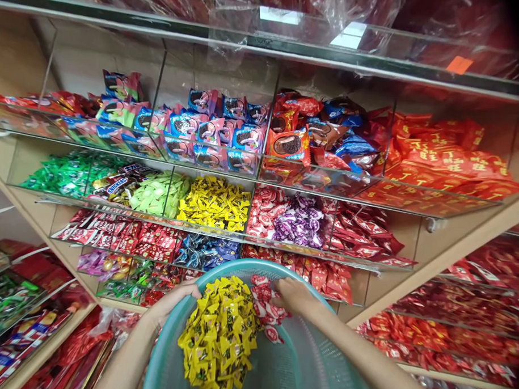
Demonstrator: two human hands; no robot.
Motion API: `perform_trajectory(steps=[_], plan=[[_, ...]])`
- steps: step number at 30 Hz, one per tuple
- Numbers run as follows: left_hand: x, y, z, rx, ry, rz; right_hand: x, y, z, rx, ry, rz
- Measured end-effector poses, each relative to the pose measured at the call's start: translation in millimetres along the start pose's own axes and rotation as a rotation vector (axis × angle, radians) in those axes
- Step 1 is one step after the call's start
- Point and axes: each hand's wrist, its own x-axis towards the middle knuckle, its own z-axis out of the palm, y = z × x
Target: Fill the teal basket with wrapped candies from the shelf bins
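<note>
A teal plastic basket (150, 357) with mesh sides is held in front of the shelves. My left hand (180, 296) grips its left rim, thumb over the edge. Inside lies a heap of yellow-wrapped candies (219, 338). Beside them, to the right, are red-and-white wrapped candies (269, 307). My right hand (295, 295) reaches over the right side of the basket with its fingers curled on these red-and-white candies. Part of its grip is hidden.
Clear-fronted bins of sweets face me: yellow candies (215, 204), red-and-white candies (264, 211), purple candies (298, 221) and blue-pink cookie packs (206, 131). A clear shelf edge (254, 41) crosses above. Further racks with red packets (451, 329) stand at lower right.
</note>
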Motion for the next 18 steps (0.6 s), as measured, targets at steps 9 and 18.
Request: perform_trajectory(steps=[9,18], plan=[[-0.2,2.4,3.2,-0.077,-0.104,0.014,-22.0,-9.4,-54.4,0.259,0.224,-0.194],[1.8,-3.3,1.5,-0.072,-0.061,0.051,34.1,-4.3,-143.5,0.218,0.455,-0.384]])
